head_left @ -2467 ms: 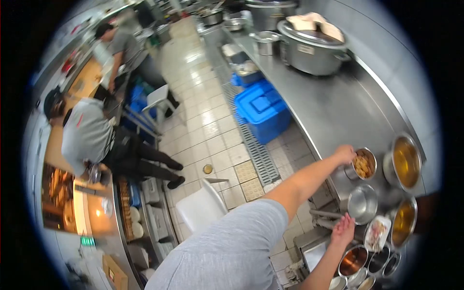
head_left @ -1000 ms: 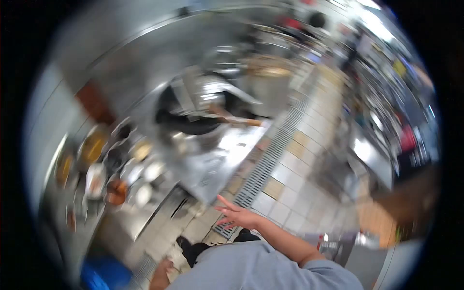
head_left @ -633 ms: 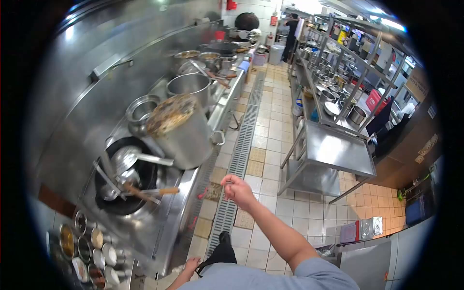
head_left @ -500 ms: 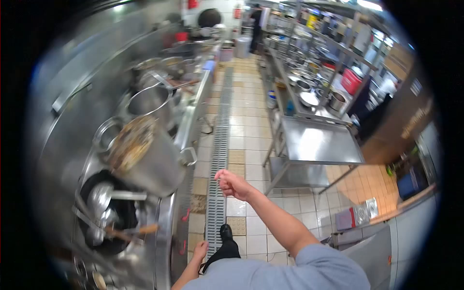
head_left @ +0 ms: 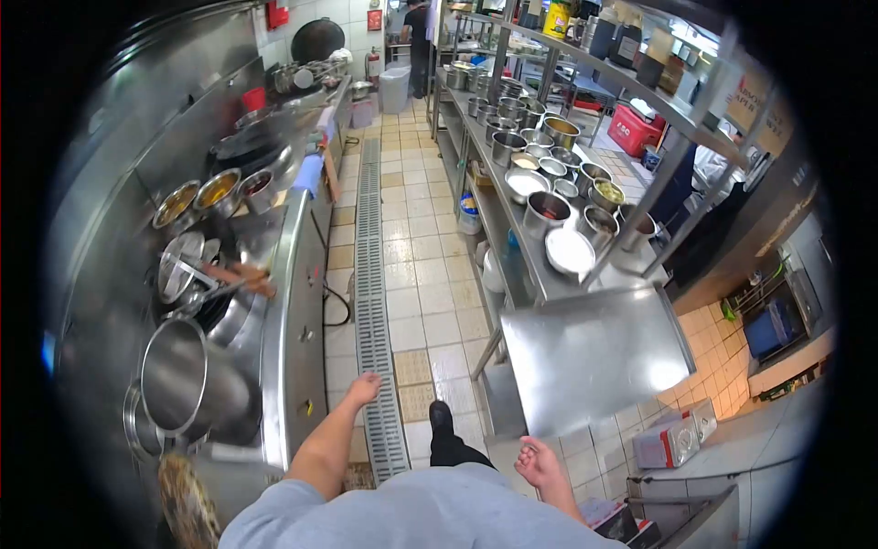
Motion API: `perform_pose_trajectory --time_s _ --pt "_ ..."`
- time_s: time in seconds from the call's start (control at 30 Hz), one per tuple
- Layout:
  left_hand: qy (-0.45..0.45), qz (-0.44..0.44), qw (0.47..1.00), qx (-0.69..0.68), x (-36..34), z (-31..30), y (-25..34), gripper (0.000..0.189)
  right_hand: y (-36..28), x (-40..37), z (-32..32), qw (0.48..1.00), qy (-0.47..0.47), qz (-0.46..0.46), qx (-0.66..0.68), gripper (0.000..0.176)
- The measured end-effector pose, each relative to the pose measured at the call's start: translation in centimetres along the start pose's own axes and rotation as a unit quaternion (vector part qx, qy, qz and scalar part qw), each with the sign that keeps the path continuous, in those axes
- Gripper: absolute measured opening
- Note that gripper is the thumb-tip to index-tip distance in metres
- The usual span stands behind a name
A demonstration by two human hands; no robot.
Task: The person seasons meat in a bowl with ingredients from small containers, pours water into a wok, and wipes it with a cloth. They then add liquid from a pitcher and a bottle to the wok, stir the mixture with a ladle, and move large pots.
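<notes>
My left hand [head_left: 364, 389] hangs in front of me above the floor drain grate [head_left: 372, 302], its fingers curled. My right hand [head_left: 538, 460] is lower right, beside the near edge of the steel table [head_left: 594, 357], with its fingers curled in loosely. Nothing shows in either hand, though the inside of both is partly hidden. To the left, a large steel pot [head_left: 197, 384] stands on the stove counter, and a pot with a browned, crusted rim [head_left: 187, 503] is at the bottom left. My black shoe [head_left: 441, 419] is on the tiles.
Metal containers [head_left: 549, 210] line the right counter beneath a shelf [head_left: 631, 73]. Along the left counter [head_left: 294, 265] are food pots [head_left: 219, 190], ladles and woks. A person in dark clothes [head_left: 417, 46] stands at the far end. A black hose [head_left: 338, 306] loops beside the left counter.
My view has moved forward along the aisle, past the crusted pot. My left hand has swung forward and my right hand has swung back. The right table is now nearer.
</notes>
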State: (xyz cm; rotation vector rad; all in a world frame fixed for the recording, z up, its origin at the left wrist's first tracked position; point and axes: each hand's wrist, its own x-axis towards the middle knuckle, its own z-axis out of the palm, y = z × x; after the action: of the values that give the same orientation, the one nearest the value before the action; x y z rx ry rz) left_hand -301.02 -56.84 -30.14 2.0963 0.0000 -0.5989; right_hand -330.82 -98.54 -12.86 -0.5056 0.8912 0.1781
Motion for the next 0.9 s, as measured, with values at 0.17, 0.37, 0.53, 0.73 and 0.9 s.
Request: perform_pose_trajectory --time_s 0.17,0.37,0.53,0.73,0.9 --pt "-0.041 -0.196 0.979 0.050 7.8 -8.0 3.3 0.039 -12.8 12.4 22.0 0.964 -0.120 -0.069 -0.225 0.022" --pt "0.064 -0.283 0.923 -0.253 17.0 -13.1 2.4 0.032 -29.8 27.0 51.3 0.895 -0.268 -0.141 -0.326 0.021" --pt "-0.152 -0.204 0.966 -0.056 29.6 -20.7 2.8 0.028 -41.7 41.8 70.7 0.895 -0.304 -0.232 -0.232 0.019" --pt "-0.017 -0.279 0.939 -0.203 57.9 -33.4 11.6 0.024 -51.9 58.3 86.0 0.930 -0.302 -0.187 -0.097 0.013" --pt "0.041 -0.107 0.976 -0.186 83.4 -44.1 25.3 0.024 -61.8 70.4 98.4 0.924 -0.284 -0.228 -0.116 0.037"
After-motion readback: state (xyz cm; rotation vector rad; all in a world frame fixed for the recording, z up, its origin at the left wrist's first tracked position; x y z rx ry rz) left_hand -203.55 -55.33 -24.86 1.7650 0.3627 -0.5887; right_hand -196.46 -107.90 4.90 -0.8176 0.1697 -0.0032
